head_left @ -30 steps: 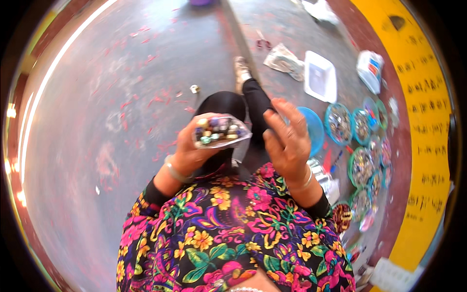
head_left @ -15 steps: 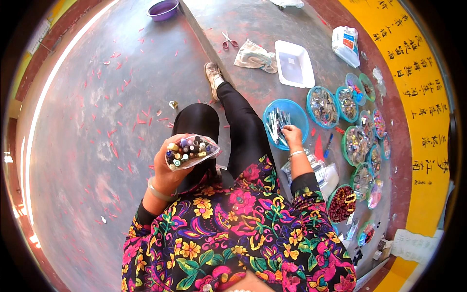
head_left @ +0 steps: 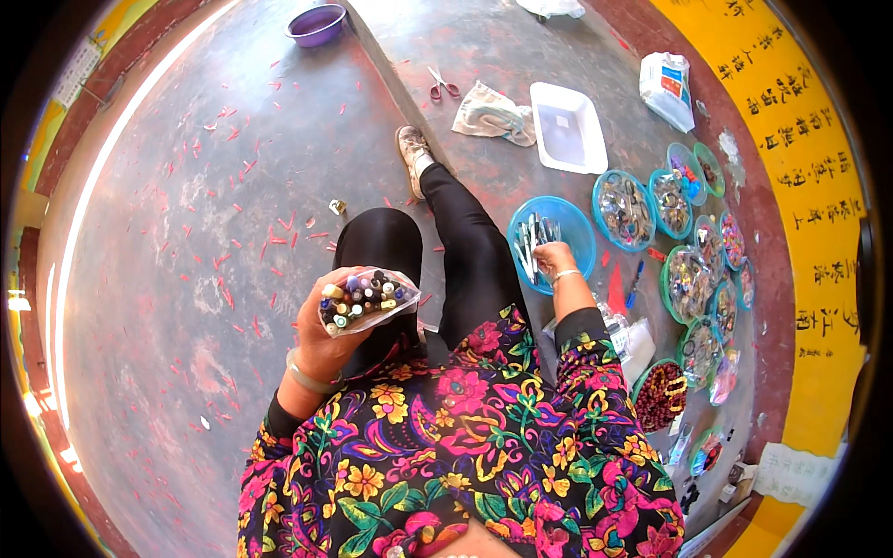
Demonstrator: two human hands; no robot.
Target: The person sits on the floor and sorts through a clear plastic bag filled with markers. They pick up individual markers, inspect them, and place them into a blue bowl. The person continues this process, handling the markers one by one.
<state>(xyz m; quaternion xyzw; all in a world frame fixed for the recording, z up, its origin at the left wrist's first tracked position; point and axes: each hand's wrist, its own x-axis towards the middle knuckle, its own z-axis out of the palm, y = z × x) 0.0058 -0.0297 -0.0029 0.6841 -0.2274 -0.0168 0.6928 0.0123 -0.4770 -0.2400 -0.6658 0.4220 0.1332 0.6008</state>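
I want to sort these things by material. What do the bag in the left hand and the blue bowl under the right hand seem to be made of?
The bag in the left hand looks like thin clear plastic film: the small coloured pieces show through it, and it creases and glints. The blue bowl that the right hand reaches into seems to be rigid, smooth plastic, probably moulded: even bright colour, thin round rim.

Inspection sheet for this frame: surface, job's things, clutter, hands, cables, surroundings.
Surface: grey floor strewn with small red scraps.
Job's things: clear bag of pens; blue bowl of thin pieces.
Clutter: more filled bowls, white tray, scissors, cloth, purple basin, white packet.
Hands: left hand holds the bag up; right hand reaches into the blue bowl.
Cables: nothing seen.
Surroundings: yellow wall at right.
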